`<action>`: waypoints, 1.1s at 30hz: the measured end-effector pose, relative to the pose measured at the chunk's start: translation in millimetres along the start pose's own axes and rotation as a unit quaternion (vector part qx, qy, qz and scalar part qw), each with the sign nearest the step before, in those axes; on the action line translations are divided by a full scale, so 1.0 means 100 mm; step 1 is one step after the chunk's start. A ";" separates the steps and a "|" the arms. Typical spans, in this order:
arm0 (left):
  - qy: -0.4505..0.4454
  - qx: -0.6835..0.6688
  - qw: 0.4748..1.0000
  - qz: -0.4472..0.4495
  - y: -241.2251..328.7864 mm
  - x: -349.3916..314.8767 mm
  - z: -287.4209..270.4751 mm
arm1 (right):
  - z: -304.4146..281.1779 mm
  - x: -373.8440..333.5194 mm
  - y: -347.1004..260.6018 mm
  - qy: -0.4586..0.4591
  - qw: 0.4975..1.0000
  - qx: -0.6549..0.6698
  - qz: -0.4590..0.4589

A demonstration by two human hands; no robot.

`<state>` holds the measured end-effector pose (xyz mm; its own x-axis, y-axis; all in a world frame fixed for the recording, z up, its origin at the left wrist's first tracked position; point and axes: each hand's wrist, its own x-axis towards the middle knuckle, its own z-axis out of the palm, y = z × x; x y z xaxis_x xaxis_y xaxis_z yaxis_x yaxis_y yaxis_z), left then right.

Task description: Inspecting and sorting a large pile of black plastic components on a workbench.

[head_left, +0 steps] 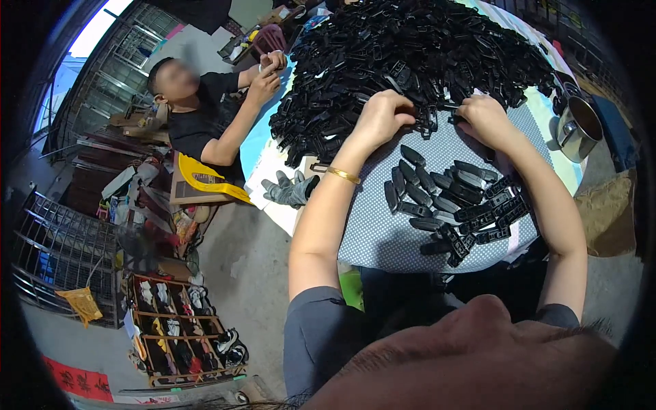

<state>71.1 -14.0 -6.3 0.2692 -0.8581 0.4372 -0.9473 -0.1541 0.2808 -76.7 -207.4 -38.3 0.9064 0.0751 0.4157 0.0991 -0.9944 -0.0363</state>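
Observation:
At the near edge of a large heap of black plastic parts [410,51], both my hands work close together. My left hand [381,121] is bent over the edge of the heap, thumb and forefinger apart with nothing visible between them; its other fingertips are hidden. The fingers of my right hand [486,121] are closed at the end of a small black plastic part, mostly covered by the hand. Between my forearms, a looser group of black parts [441,195] lies on a grey dotted cloth [376,236]. Some are smooth and pointed, others show openwork undersides.
A grey glove [290,191] lies left of my left forearm. At the table's right edge stands a shiny metal pot [582,130]. Across to the left sits another person [212,119], hands raised over the table edge. A yellow curved chair-like piece [205,183] is beside them.

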 end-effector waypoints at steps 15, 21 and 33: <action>-0.021 -0.651 0.706 -0.278 0.24 0.06 0.34 | -0.08 0.04 -0.08 0.206 0.968 0.127 0.069; -0.003 -0.664 0.722 -0.196 0.33 0.04 0.40 | -0.11 0.08 -0.27 0.148 0.881 0.435 0.114; 0.127 -0.504 0.834 -0.183 0.50 0.01 0.44 | -0.05 0.06 -0.38 0.236 0.931 0.275 0.048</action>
<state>16.1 -44.8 -29.5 0.6579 -0.6926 0.2958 -0.2004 0.2177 0.9552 -77.2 -170.0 -30.0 0.6541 -0.1827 0.7340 0.3396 -0.7961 -0.5008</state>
